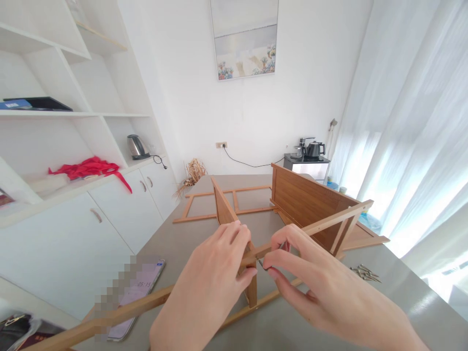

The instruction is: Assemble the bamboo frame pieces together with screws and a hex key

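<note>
My left hand (212,273) is closed around a wooden shelf board (224,204) where it meets a long wooden rail (314,226) of a frame. Its thumb presses the near side of the joint. Close on the right, my right hand (310,273) pinches a thin metal hex key (260,263), whose tip points at the rail beside that joint. The fingers hide most of this tool. A second, lower rail (272,296) runs under both hands. Several metal bolts (365,274) lie in a small pile right of my right hand.
A brown wooden panel (310,200) stands at the right of the grey table (387,292). Beyond the shelf board lies a ladder-like wooden frame (204,216). Left of my hands a phone (146,287) rests under the rail. White cabinets (120,209) line the left wall.
</note>
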`<action>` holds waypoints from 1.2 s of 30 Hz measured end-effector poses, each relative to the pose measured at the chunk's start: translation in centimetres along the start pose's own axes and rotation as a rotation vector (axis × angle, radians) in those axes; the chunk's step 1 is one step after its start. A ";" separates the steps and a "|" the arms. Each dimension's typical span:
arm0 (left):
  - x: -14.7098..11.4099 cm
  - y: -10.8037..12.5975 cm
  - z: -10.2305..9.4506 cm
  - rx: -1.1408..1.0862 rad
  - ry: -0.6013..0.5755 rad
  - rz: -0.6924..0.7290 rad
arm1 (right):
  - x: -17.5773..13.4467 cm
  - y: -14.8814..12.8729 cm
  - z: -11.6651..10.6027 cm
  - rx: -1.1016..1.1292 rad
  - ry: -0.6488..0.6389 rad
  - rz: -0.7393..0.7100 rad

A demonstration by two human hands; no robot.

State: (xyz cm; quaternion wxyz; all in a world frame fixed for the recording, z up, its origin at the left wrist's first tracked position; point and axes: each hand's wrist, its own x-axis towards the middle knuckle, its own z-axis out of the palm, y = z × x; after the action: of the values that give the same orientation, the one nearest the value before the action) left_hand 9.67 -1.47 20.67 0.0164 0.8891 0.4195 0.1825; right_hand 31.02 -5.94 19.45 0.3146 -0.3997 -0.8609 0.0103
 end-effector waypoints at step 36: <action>-0.2 -0.1 -0.1 0.022 0.005 0.036 | -1.1 -0.7 1.0 -0.314 0.003 0.001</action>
State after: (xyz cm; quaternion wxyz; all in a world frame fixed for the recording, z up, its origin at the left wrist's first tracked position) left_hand 9.49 -1.54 20.67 0.0025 0.8962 0.4053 0.1803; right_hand 30.55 -6.98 18.25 0.2493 -0.4444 -0.8513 -0.1248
